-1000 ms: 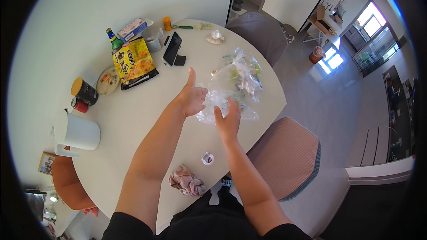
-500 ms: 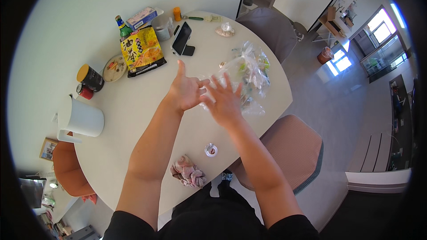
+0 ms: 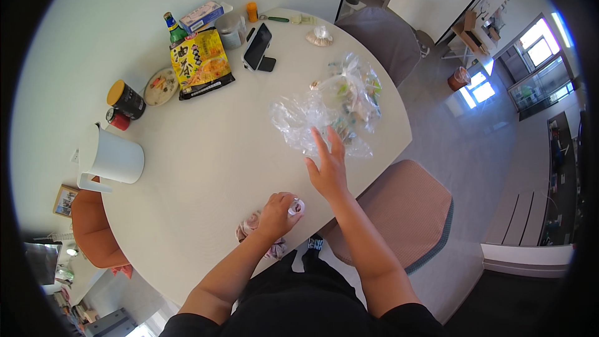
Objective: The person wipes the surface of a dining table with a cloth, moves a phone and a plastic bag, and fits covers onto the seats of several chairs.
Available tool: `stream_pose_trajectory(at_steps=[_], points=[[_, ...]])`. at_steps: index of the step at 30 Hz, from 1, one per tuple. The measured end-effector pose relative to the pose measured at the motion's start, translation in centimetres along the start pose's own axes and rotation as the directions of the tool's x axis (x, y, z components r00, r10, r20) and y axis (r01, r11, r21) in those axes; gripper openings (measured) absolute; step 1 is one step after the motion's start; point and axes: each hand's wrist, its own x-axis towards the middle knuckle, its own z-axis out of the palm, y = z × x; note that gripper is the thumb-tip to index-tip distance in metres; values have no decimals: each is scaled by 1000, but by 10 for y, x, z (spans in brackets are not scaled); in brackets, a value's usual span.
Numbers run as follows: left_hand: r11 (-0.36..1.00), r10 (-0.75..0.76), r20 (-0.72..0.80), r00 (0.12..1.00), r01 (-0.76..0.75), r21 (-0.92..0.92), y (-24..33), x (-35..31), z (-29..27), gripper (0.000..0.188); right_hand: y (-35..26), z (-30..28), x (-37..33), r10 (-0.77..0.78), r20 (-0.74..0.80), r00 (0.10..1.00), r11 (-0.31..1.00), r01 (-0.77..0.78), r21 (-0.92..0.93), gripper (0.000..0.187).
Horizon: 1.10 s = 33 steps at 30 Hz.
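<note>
Near the front edge of the table, the fingers of my left hand [image 3: 277,217] are curled round a small whitish ring that looks like a roll of tape [image 3: 297,206]. A crumpled pink and grey cloth [image 3: 251,224] lies partly hidden under that hand and wrist. Farther up on the right, my right hand [image 3: 329,171] is open, its fingertips over the near edge of a crumpled clear plastic bag [image 3: 301,120]. Whether they touch it I cannot tell. Against this bag sits a knotted clear bag [image 3: 359,90] with green, white and brownish bits inside.
At the far left stand a white pitcher [image 3: 115,157], a black jar [image 3: 126,100], a red can [image 3: 117,119], a plate [image 3: 161,87], a yellow food packet [image 3: 201,65] and a green bottle [image 3: 175,29]. A phone on a stand [image 3: 258,48] is at the back. A pink-seated chair [image 3: 399,212] adjoins the right edge.
My left hand has come down toward me from the middle of the table and taken hold of the tape roll. My right hand has moved slightly nearer, uncovering more of the clear bag.
</note>
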Motion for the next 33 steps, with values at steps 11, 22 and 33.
stream_pose_trajectory(at_steps=[11,22,33], points=[[993,45,-532,845,-98,-71,69,150,-146,41,-2,-2,38,-15,-14,1000,998,14,-54,75],[937,-204,-21,979,189,-292,4,167,-94,50,3,4,-4,84,-147,986,996,-81,27,71],[717,-679,-541,496,291,-633,-75,-97,-46,17,-77,57,-130,-575,468,672,814,529,240,45]])
